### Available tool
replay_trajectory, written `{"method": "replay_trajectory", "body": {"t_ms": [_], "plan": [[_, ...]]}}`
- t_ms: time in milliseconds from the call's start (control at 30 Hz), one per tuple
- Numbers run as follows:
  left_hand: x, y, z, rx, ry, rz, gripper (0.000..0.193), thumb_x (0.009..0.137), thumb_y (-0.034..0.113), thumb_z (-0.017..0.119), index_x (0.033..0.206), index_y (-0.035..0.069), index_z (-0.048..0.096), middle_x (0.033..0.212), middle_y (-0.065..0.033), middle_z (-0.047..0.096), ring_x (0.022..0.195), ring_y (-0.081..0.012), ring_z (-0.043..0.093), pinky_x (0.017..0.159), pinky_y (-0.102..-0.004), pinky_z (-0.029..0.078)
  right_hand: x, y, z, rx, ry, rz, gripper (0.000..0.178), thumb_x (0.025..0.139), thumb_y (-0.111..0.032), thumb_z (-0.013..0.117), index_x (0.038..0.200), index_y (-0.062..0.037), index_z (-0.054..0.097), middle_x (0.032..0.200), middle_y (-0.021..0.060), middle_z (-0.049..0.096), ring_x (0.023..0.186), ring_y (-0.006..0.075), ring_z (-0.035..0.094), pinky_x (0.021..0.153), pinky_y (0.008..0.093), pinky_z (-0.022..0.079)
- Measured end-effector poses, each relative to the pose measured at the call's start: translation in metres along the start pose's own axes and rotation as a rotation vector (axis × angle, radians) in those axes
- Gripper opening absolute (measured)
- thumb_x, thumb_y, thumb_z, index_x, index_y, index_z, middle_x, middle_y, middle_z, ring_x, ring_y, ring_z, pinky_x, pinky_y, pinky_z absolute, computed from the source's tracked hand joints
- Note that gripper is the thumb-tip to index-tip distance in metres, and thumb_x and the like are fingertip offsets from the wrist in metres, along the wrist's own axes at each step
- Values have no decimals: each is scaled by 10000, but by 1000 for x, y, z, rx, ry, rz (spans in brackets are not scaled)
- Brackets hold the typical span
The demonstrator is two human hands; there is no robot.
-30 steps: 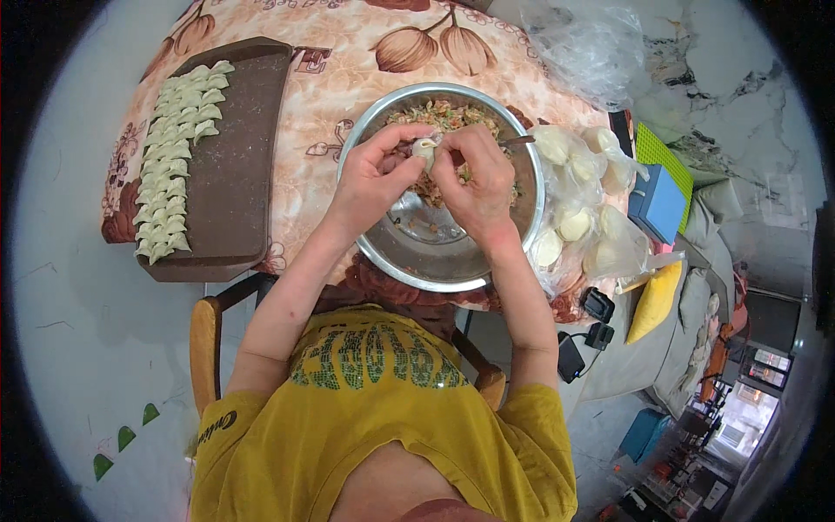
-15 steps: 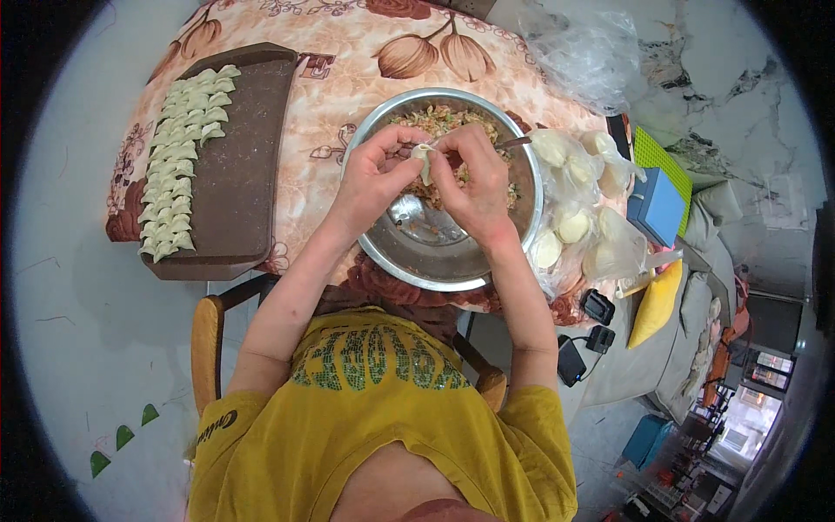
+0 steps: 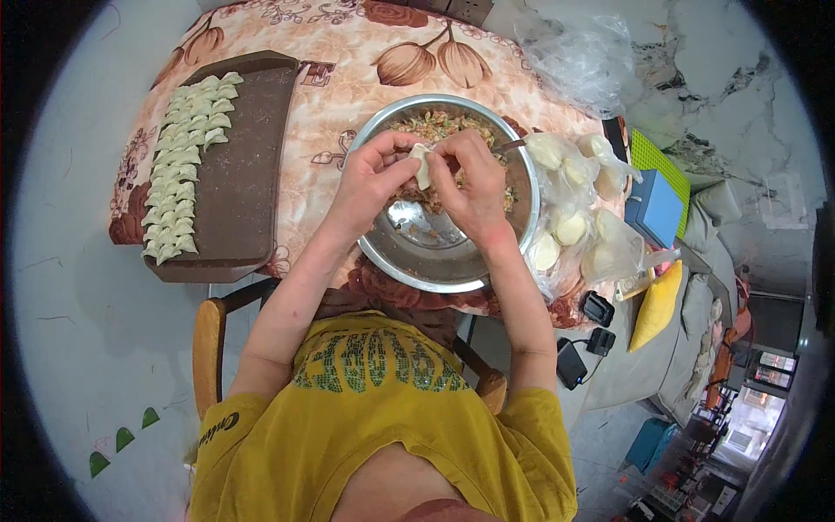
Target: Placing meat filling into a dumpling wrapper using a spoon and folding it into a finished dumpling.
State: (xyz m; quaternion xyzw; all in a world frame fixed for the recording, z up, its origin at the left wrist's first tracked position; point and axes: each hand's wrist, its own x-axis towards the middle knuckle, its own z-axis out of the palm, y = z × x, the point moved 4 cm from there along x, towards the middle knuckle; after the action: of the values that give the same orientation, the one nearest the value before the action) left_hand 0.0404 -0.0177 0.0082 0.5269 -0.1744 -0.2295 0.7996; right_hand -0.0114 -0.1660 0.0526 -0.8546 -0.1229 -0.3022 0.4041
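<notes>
Both your left hand (image 3: 370,183) and right hand (image 3: 470,187) pinch one pale folded dough dumpling (image 3: 422,165) above the round steel filling bowl (image 3: 383,252), mid-sealing; next, I judge, press the remaining open edge shut.

You work over a shiny steel bowl (image 3: 435,252) on a glossy printed tablecloth (image 3: 339,78). The dumpling (image 3: 421,165) looks soft, matt dough. The tray (image 3: 243,165) is matt brown; the bags (image 3: 583,217) are thin, crinkled clear plastic.

A pale floor (image 3: 78,348) surrounds the table with its floral cloth (image 3: 348,52). A wooden chair (image 3: 209,339) stands at its near edge; marble tiles (image 3: 739,96) lie right.
</notes>
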Motion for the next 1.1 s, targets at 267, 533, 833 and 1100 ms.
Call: {"method": "replay_trajectory", "body": {"t_ms": [267, 533, 833, 1100], "plan": [[-3, 1, 1, 65, 11, 11, 216, 962, 57, 669, 1171, 3, 669, 954, 16, 681, 821, -29, 611, 717, -189, 486, 1, -4, 0, -8, -3, 9, 123, 835, -15, 714, 917, -17, 623, 842, 143, 591, 715, 311, 631, 605, 391, 504], [-3, 0, 1, 66, -15, -8, 237, 962, 52, 667, 1194, 3, 664, 1017, 0, 688, 872, -38, 632, 755, -196, 507, -1, 0, 3, -61, -47, 5, 138, 835, -9, 690, 922, -16, 582, 862, 157, 590, 765, 360, 628, 651, 440, 505], [-1, -2, 0, 51, -18, -18, 253, 958, 48, 667, 1207, 6, 653, 1028, -4, 689, 865, -42, 635, 747, -196, 515, -1, 0, 3, -96, -36, -39, 117, 857, -25, 682, 923, -11, 587, 863, 160, 582, 745, 355, 620, 627, 435, 496], [0, -8, 4, 86, 2, 20, 262, 960, 45, 657, 1218, 7, 639, 959, 20, 655, 782, -8, 582, 660, -175, 476, 1, -4, 2, -4, -70, 39, 92, 878, -40, 695, 928, -19, 620, 847, 142, 586, 701, 317, 619, 594, 399, 484]]}}
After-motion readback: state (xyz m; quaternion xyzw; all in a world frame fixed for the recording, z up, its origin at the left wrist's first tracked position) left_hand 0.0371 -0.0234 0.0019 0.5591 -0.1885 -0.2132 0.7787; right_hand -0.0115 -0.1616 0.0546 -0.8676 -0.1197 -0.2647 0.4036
